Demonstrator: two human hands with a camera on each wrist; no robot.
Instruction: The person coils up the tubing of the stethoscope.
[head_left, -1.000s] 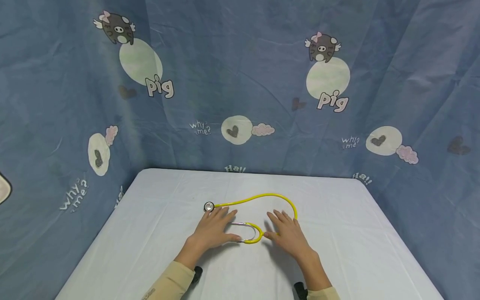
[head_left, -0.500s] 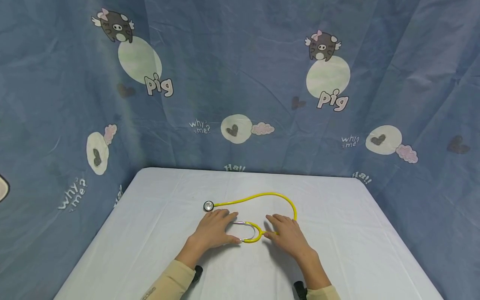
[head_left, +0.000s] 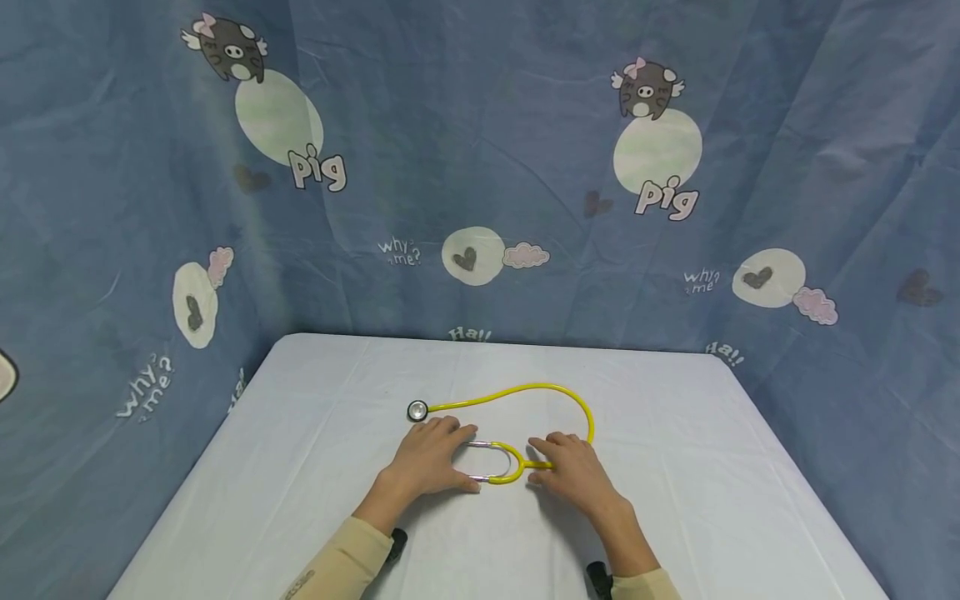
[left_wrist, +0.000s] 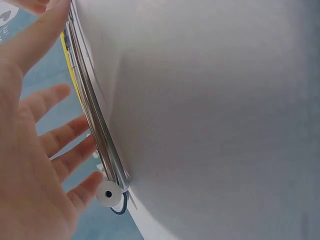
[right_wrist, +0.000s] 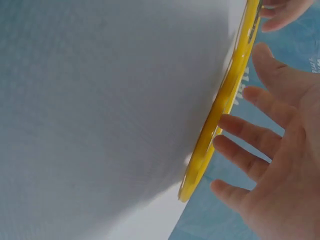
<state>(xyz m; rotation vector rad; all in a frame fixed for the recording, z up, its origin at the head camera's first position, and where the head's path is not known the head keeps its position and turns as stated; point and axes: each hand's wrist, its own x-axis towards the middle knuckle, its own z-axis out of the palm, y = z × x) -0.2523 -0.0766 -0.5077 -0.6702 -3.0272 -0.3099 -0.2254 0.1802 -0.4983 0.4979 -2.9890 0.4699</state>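
On the white surface (head_left: pixel 697 500), the yellow stethoscope (head_left: pixel 521 457) lies with its earpieces (left_wrist: pixel 102 194) beside the outspread left hand (head_left: pixel 425 458), while the right hand (head_left: pixel 579 473) has dipped so its thumb and forefinger, relaxed and holding nothing, now flank the tube (head_left: pixel 540 465), which seems to bring it within grasp.

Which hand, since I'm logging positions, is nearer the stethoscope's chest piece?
The left hand, just below the chest piece in the head view; the right hand is over the yellow tubing.
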